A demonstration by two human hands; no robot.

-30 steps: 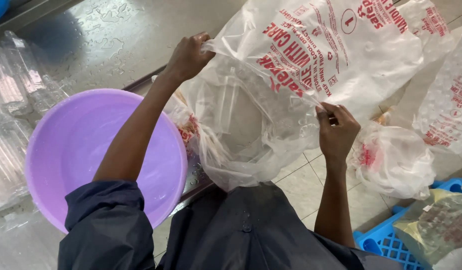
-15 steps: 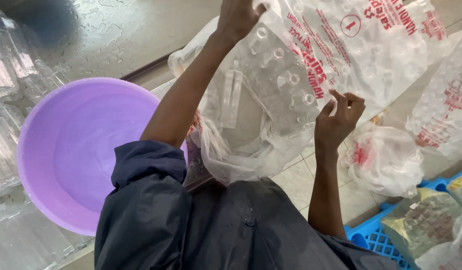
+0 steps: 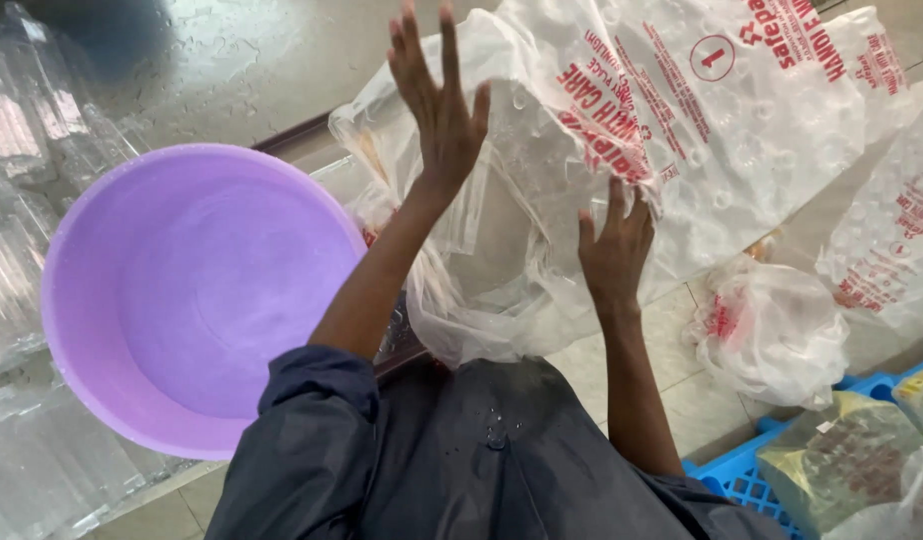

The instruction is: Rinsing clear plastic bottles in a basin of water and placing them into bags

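Head view looks straight down on a large clear plastic bag (image 3: 682, 150) with red print, propped up in front of the person over the tiled floor (image 3: 622, 350). Left hand (image 3: 442, 100) is spread wide, fingers splayed, flat against the bag's upper left side, gripping nothing as far as I can see. Right hand (image 3: 614, 250) sits lower, fingers fanned up against the bag's front where the film folds; whether it pinches the plastic or just presses it, I cannot tell. Both palms seem to steady the slack film so it keeps its shape rather than slumping.

To the left, a purple basin (image 3: 182, 290) rests on the wet bench (image 3: 182, 60), its rim just beside the bag's lower edge, with clear plastic bottles (image 3: 22, 140) crowding its far side. Right of the bag, a smaller knotted bag (image 3: 772, 320) lies on the floor, another printed bag (image 3: 892, 250) beyond it, and a blue crate (image 3: 752, 480) at the lower corner. Open room is tight: a strip of tile beneath the bag, and the basin's hollow.
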